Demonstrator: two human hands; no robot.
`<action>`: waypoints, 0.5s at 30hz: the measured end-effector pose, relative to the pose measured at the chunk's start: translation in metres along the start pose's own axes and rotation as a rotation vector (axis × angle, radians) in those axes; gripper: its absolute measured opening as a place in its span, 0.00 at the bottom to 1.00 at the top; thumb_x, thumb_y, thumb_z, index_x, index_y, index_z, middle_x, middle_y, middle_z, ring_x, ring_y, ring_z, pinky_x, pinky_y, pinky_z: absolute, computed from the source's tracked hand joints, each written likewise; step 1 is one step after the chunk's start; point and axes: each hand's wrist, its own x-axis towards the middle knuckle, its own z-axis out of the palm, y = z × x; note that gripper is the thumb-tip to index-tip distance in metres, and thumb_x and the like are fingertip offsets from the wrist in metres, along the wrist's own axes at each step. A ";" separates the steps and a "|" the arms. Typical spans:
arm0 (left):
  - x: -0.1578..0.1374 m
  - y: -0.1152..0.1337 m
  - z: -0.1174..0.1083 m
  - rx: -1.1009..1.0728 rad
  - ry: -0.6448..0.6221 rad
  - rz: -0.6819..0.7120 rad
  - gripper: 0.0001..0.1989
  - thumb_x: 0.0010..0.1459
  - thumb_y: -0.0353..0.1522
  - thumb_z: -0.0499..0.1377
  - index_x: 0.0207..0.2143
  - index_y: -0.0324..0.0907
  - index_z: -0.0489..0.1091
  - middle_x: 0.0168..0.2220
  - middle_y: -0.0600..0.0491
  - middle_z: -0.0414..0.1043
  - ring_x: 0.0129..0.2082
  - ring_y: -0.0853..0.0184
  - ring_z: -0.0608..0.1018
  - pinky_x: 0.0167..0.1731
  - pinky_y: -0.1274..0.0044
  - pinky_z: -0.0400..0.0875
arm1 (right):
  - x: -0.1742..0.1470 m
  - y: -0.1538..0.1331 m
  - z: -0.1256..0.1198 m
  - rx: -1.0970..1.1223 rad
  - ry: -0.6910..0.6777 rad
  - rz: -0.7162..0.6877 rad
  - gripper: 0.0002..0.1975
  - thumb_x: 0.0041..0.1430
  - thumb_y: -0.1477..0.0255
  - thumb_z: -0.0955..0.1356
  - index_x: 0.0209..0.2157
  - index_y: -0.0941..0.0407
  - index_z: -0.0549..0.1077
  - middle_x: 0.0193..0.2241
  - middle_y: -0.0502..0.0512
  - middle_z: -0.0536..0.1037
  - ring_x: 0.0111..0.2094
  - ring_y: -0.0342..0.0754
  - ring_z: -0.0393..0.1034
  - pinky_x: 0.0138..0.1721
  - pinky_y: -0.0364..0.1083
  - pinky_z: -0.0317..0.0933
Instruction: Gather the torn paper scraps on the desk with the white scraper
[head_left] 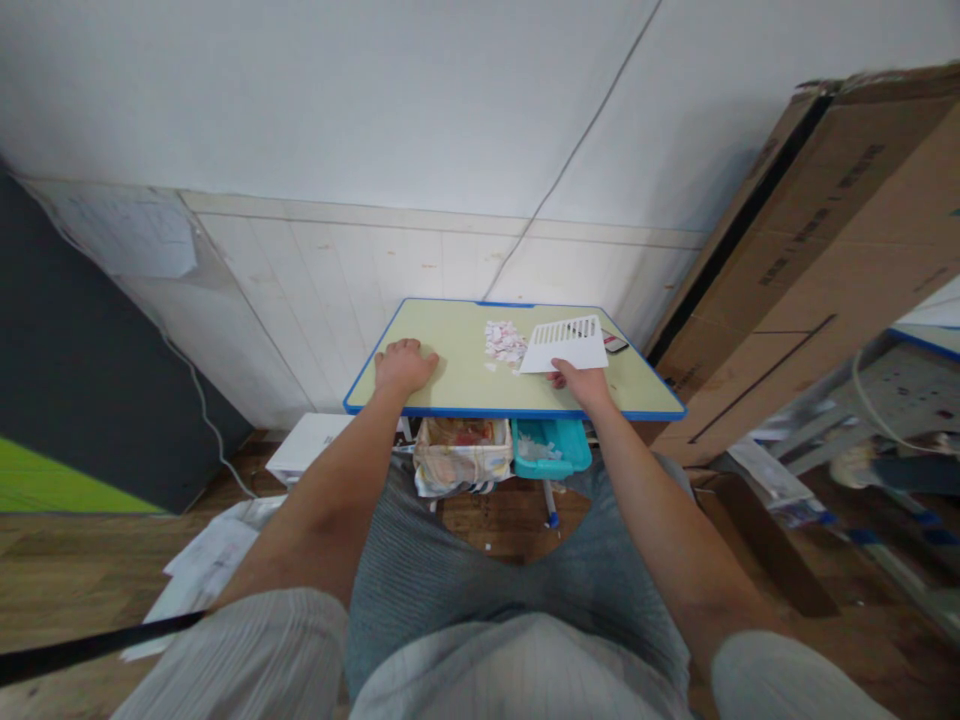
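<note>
My left hand (406,367) lies on the left part of the pale yellow desk (454,345), fingers spread and nothing in it. In my right hand (581,382) is a white slotted card (564,350), pinched at its near edge with the thumb on top. A row of narrow openings runs along the card's far side. Just left of the card is a heap of small paper scraps (504,342), pale with pinkish marks. A phone-like object (615,343) lies partly hidden behind the card's right edge.
Under the desk edge hang a cloth-lined basket (463,470) and a turquoise bin (551,465) with pale bits inside. Tall cardboard (817,220) leans at the right. A white box (307,443) and loose papers (202,570) are on the floor at left.
</note>
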 end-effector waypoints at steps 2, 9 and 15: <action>-0.001 0.000 -0.001 0.003 -0.005 -0.001 0.33 0.73 0.46 0.52 0.69 0.35 0.74 0.73 0.31 0.72 0.73 0.40 0.72 0.70 0.51 0.66 | 0.000 0.000 -0.001 0.019 0.011 0.014 0.04 0.56 0.72 0.75 0.33 0.53 0.77 0.21 0.52 0.82 0.19 0.49 0.74 0.23 0.45 0.71; -0.001 0.001 -0.001 0.003 -0.006 0.000 0.33 0.73 0.46 0.52 0.69 0.36 0.74 0.74 0.32 0.73 0.74 0.40 0.72 0.71 0.50 0.66 | -0.003 -0.001 -0.002 0.064 0.015 0.011 0.08 0.52 0.68 0.76 0.33 0.53 0.75 0.20 0.51 0.81 0.19 0.48 0.73 0.22 0.44 0.69; -0.001 0.000 -0.001 0.000 -0.006 0.003 0.33 0.74 0.47 0.52 0.70 0.37 0.74 0.74 0.32 0.72 0.74 0.40 0.71 0.71 0.51 0.66 | -0.006 -0.004 -0.002 0.073 0.015 0.005 0.09 0.50 0.68 0.75 0.31 0.52 0.74 0.18 0.50 0.78 0.17 0.47 0.69 0.20 0.44 0.66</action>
